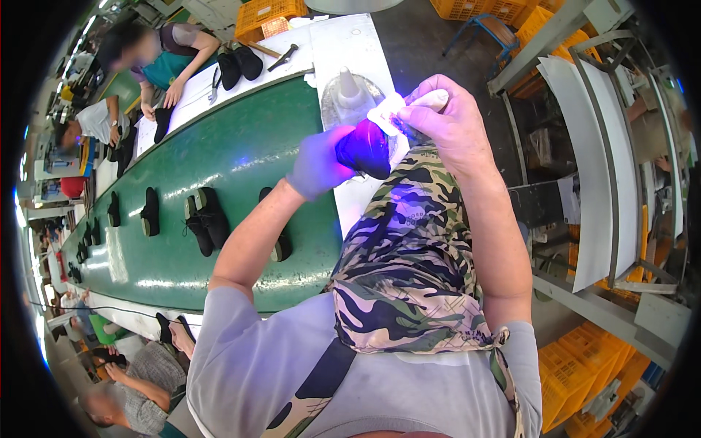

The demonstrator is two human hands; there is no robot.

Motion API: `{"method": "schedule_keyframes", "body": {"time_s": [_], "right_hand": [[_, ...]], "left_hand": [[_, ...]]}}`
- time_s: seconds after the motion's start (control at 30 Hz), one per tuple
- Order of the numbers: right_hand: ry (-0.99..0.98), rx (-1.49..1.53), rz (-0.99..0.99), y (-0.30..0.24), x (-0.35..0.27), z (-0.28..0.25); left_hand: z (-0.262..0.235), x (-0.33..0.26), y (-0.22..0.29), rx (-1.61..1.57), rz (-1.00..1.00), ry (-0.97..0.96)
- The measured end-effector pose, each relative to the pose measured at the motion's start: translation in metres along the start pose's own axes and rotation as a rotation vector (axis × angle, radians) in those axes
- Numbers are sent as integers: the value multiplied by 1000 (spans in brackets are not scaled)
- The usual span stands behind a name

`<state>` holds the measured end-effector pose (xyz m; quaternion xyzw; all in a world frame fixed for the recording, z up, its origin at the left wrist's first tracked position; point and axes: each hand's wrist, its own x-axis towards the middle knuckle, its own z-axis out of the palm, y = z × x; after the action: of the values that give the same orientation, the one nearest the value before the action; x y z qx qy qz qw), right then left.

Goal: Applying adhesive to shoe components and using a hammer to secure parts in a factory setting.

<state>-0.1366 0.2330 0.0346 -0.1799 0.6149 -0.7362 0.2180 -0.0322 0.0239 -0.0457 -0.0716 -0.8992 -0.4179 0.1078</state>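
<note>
My left hand (319,164), in a greyish glove, is wrapped round a dark shoe (365,152) in front of my apron. Blue-violet light falls across the shoe and glove. My bare right hand (454,124) is closed on a pale, round-ended handle (437,100), close to the shoe's upper end. Between the two hands is a glaring white patch (387,113), too bright to make out. Just beyond them, a pale cone-topped fitting (348,89) stands on the white tabletop.
A green conveyor belt (248,139) on my left carries several dark shoes (207,219). A co-worker (164,62) handles a shoe across it, near a hammer (282,57). Metal racking (595,160) and yellow crates (584,365) stand on my right; a blue stool (482,36) is farther off.
</note>
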Motion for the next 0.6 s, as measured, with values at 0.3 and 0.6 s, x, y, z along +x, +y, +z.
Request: {"method": "schedule_keyframes", "body": {"time_s": [0.3, 0.6], "right_hand": [[92, -172, -118, 7, 22, -13], [90, -76, -136, 27, 27, -18]], "left_hand": [[-27, 6, 14, -46, -207, -399], [-25, 2, 7, -499, -393, -536]]}}
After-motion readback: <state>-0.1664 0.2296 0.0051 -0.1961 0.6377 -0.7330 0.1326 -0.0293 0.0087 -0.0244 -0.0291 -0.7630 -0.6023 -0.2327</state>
